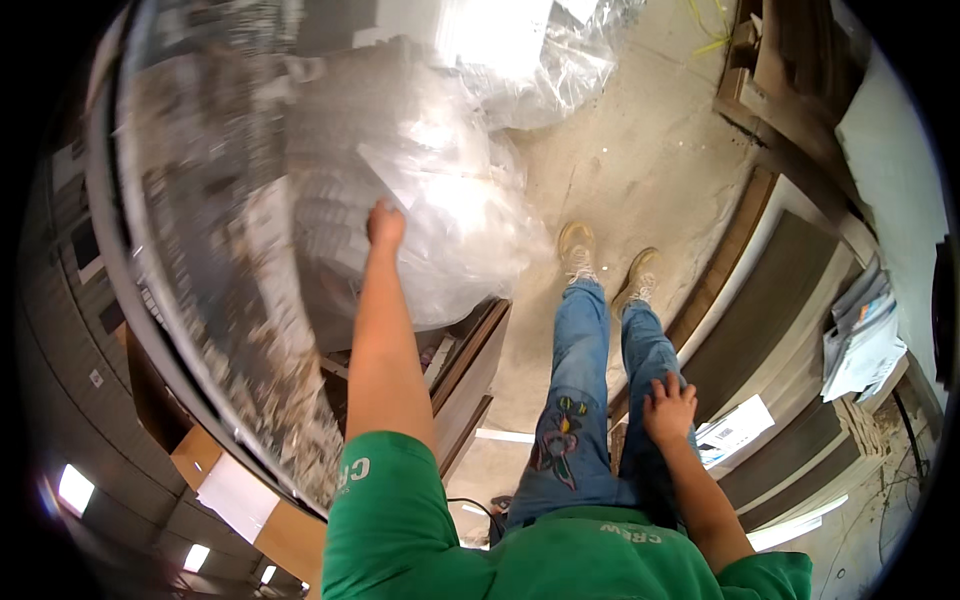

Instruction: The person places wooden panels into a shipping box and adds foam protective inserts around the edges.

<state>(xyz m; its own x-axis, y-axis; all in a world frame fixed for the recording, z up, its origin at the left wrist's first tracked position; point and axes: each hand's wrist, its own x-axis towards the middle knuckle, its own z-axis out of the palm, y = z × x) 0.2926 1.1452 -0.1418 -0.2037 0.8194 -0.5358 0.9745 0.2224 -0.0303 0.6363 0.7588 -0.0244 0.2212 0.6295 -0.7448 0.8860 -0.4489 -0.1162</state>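
Observation:
My left hand (385, 222) reaches out to the left with its fingers closed on a fold of clear plastic sheeting (450, 170). The sheeting is bunched and shiny, and it spreads over the area around the hand. Motion blur softens this part, and what lies beneath the plastic cannot be made out. My right hand (670, 410) lies against my right thigh, fingers apart, holding nothing.
A long mottled brown and grey surface (270, 240) with a pale rim runs along the left. Stacked dark boards (760, 310) line the right, with papers (860, 340) on them. More clear plastic (560, 80) lies ahead on the concrete floor (640, 130). Cardboard (260, 540) stands lower left.

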